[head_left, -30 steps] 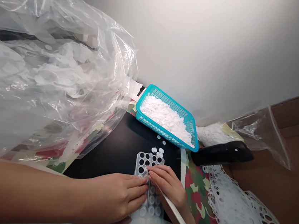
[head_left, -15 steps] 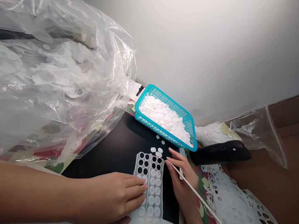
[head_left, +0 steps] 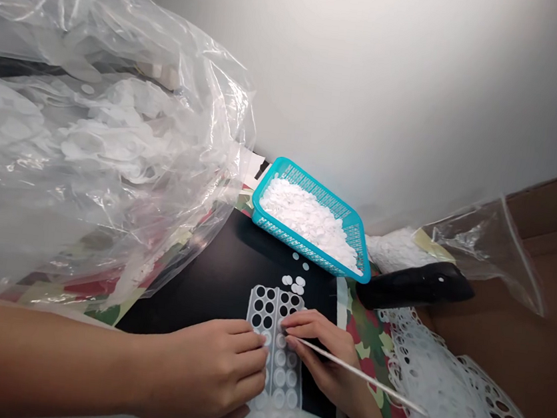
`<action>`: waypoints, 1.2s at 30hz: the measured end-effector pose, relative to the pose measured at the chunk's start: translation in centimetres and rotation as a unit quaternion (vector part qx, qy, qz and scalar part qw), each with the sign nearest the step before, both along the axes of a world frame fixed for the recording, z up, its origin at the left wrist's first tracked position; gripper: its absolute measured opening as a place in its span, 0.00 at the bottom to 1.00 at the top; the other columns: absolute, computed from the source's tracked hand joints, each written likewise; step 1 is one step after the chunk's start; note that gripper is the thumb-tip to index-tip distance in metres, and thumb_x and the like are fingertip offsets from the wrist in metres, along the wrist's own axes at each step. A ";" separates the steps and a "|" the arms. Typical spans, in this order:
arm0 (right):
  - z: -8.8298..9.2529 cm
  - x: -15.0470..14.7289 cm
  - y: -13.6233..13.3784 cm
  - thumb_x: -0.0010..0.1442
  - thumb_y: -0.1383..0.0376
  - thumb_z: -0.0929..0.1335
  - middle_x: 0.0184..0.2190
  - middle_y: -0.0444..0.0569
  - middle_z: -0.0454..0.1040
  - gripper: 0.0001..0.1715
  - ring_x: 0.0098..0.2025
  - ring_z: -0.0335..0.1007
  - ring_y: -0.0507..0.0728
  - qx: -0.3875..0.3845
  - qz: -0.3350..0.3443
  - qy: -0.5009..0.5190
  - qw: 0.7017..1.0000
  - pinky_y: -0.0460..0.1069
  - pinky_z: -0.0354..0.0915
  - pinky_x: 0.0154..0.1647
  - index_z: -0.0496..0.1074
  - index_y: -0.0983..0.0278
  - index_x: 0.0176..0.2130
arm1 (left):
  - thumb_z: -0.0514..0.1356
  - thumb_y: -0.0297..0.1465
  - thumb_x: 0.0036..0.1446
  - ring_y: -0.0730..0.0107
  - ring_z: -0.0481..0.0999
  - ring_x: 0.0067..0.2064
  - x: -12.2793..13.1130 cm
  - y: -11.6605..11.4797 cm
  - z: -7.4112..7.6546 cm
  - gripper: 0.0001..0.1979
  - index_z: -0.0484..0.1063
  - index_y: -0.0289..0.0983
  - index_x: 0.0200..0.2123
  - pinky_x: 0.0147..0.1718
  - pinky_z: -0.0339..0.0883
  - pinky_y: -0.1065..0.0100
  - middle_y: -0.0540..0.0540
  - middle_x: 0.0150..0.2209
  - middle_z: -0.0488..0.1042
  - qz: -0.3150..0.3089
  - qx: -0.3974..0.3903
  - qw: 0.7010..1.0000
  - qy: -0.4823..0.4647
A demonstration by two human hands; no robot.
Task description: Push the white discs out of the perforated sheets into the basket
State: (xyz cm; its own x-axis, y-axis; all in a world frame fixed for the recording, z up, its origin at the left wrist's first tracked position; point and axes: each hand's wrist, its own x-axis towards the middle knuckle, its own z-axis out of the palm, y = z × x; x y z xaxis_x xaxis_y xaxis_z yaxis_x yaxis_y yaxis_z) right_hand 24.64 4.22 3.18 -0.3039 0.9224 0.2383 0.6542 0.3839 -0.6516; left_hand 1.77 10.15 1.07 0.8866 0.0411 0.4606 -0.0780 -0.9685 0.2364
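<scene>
Head-worn camera faces forward, down, close above left hand (head_left: 204,375), right hand (head_left: 325,355).

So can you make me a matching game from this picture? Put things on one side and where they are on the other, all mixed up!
Things:
1. teal basket
2. thin white stick
3. holed white strip
4. clear plastic bag

Places or states:
A. held in the right hand
B. under the left hand
C. holding a heap of white discs
D. bunched up on the left of the view

Pairs: 1-C, 2-A, 3-B, 4-D
</scene>
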 end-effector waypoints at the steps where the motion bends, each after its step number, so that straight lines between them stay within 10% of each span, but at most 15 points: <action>1: -0.1 0.1 0.0 0.61 0.71 0.66 0.37 0.51 0.77 0.05 0.41 0.74 0.56 0.012 -0.016 -0.001 1.000 0.50 0.71 0.41 0.72 0.62 0.36 | 0.56 0.29 0.55 0.60 0.72 0.40 0.0 0.0 0.0 0.07 0.69 0.34 0.38 0.43 0.65 0.62 0.41 0.36 0.75 0.001 0.002 1.000 -0.003; 10: -1.2 2.0 1.0 0.62 0.69 0.67 0.33 0.48 0.75 0.04 0.36 0.73 0.55 0.104 -0.195 -0.027 0.975 0.49 0.68 0.37 0.72 0.63 0.34 | 0.60 0.29 0.51 0.69 0.61 0.24 -0.1 0.1 0.2 0.08 0.64 0.37 0.22 0.20 0.55 0.64 0.49 0.23 0.66 -0.064 0.017 0.998 -0.021; 26: -1.5 -1.7 0.0 0.63 0.73 0.61 0.46 0.53 0.77 0.21 0.43 0.71 0.60 0.218 0.019 -0.203 0.954 0.56 0.70 0.41 0.70 0.62 0.54 | 0.62 0.28 0.47 0.73 0.55 0.19 -0.2 0.5 -0.1 0.12 0.60 0.38 0.19 0.13 0.45 0.66 0.52 0.18 0.60 -0.124 0.042 0.987 -0.087; 36: -0.9 0.6 0.3 0.63 0.67 0.63 0.50 0.53 0.68 0.20 0.51 0.66 0.59 0.026 -0.111 -0.119 0.986 0.55 0.65 0.51 0.66 0.57 0.55 | 0.63 0.28 0.47 0.73 0.56 0.20 -0.3 0.4 -0.3 0.12 0.61 0.37 0.19 0.13 0.47 0.66 0.52 0.19 0.61 -0.116 0.039 0.990 -0.072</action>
State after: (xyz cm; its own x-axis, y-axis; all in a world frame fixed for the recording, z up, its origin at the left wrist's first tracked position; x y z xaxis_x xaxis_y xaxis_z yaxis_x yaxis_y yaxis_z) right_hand 25.26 4.56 2.30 -0.1493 0.9609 0.2331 0.8580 0.2430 -0.4525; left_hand 1.47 10.59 0.73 0.7926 -0.1969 0.5770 -0.3285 -0.9352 0.1321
